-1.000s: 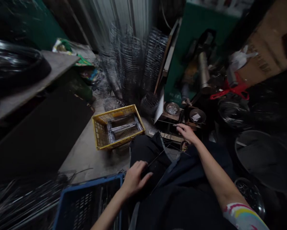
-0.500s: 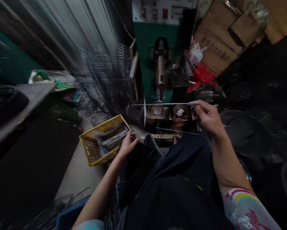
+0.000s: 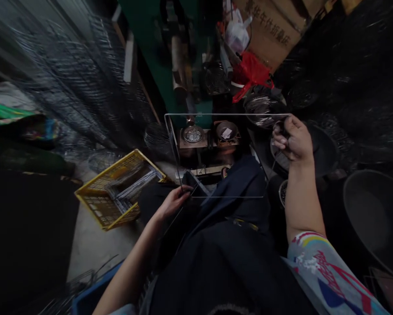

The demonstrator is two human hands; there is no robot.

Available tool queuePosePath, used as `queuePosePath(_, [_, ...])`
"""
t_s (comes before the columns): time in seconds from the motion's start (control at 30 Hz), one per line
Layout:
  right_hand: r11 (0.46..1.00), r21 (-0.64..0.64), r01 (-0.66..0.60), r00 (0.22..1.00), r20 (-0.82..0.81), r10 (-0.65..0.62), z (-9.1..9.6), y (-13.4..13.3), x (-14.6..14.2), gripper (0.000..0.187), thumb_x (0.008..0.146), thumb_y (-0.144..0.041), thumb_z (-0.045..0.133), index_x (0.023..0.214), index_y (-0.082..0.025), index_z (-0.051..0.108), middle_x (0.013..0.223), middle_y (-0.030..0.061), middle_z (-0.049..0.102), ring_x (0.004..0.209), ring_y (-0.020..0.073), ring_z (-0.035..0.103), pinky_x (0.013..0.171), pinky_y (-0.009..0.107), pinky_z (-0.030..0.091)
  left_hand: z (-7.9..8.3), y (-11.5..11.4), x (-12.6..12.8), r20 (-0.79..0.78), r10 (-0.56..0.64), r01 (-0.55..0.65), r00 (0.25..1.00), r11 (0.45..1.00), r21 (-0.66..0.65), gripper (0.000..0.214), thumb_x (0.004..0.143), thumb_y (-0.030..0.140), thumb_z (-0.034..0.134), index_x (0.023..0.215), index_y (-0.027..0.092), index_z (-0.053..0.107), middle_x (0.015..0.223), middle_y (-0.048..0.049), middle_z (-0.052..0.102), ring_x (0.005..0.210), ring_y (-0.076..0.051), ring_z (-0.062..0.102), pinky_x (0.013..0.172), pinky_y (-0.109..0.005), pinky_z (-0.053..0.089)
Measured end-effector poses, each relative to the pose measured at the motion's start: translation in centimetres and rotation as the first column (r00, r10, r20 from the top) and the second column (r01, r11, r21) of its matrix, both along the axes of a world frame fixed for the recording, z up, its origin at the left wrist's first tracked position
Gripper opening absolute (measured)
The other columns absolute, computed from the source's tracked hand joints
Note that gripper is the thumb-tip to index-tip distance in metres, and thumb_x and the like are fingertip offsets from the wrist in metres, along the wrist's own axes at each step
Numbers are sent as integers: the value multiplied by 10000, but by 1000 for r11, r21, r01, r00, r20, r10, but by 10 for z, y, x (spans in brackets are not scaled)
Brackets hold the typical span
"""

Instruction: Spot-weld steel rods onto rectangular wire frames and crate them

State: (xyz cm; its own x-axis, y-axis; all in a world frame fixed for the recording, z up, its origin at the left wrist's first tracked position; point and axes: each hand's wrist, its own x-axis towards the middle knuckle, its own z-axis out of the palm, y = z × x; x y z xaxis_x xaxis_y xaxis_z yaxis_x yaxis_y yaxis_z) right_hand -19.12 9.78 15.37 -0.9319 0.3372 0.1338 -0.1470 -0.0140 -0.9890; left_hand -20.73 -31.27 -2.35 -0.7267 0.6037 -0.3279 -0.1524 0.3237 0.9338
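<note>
A thin rectangular wire frame (image 3: 229, 114) spans the space between my hands, above my lap. At its upper right corner, my right hand (image 3: 296, 140) is closed around the wire. My left hand (image 3: 172, 203) is at the lower left corner, with thumb and fingers about the wire there. Beyond the frame, a green machine with a metal press arm (image 3: 180, 65) stands over a round dish of small shiny metal pieces (image 3: 193, 134). To the right of that dish is a dark bowl (image 3: 227, 132) with a scrap of white paper inside.
A yellow plastic crate (image 3: 106, 221) with metal rods or wires stands on the floor at left. Stacked wire racks (image 3: 68, 74) lean behind it. A red plastic bag (image 3: 254, 72) and a cardboard box (image 3: 268, 39) are at the upper right. A blue bin (image 3: 91, 284) is at the lower left.
The wire frame has turned from nearly edge-on to showing its full rectangle. My left hand has gone from beside the crate to the frame's lower left corner. The view has shifted too.
</note>
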Motion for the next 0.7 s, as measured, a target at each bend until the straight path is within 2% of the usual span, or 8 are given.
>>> queuePosePath(0.1, [999,-31,-21,997,78,23,-21,14,-3,297,853,-496,650,910,-219,557,707,-36,538,410,27,358,342,126,281,7,-7,17,-106,-87,73,991,989,-130,431,883,510,510,1112,162,619,881,-54,672,817,-217,630,754,-339,511])
queuePosePath(0.2, [997,-59,41,979,203,-29,-58,37,-11,285,836,-448,671,905,-193,564,672,-36,533,405,34,378,327,126,272,26,-4,29,-163,-134,97,978,972,-214,393,888,501,501,1026,172,664,900,-55,687,854,-231,628,773,-330,506])
queuePosePath(0.33, [953,-32,303,890,368,-270,-119,60,-18,155,869,-317,612,872,-175,550,605,-54,492,381,38,385,312,116,248,64,13,27,-144,-103,83,984,987,-135,353,884,472,525,959,157,664,876,-42,673,812,-204,608,718,-278,495])
queuePosePath(0.4, [932,-11,363,841,433,-323,-145,65,-17,103,870,-265,587,871,-168,553,600,-52,496,377,38,390,310,111,248,76,19,19,-78,-64,59,995,996,-65,346,873,470,550,978,152,640,847,-31,656,744,-181,598,663,-261,492])
queuePosePath(0.47, [929,3,370,814,480,-326,-164,68,-11,97,859,-252,593,861,-162,555,603,-44,508,378,40,401,305,110,250,79,21,13,7,-45,45,999,999,-11,339,865,476,566,949,151,611,777,-13,630,667,-159,583,605,-248,484])
queuePosePath(0.53, [931,3,366,805,501,-318,-175,70,-5,108,848,-254,608,845,-160,554,604,-39,515,380,42,407,300,108,246,75,21,10,83,-51,50,995,999,16,332,864,482,572,904,153,584,716,-1,611,618,-148,576,572,-242,480])
queuePosePath(0.7, [928,-7,372,805,500,-319,-179,72,-3,91,853,-239,602,832,-161,561,611,-23,529,382,47,409,298,112,252,63,19,8,209,-48,41,977,999,36,345,856,501,582,884,158,554,701,-5,606,600,-150,585,555,-254,481])
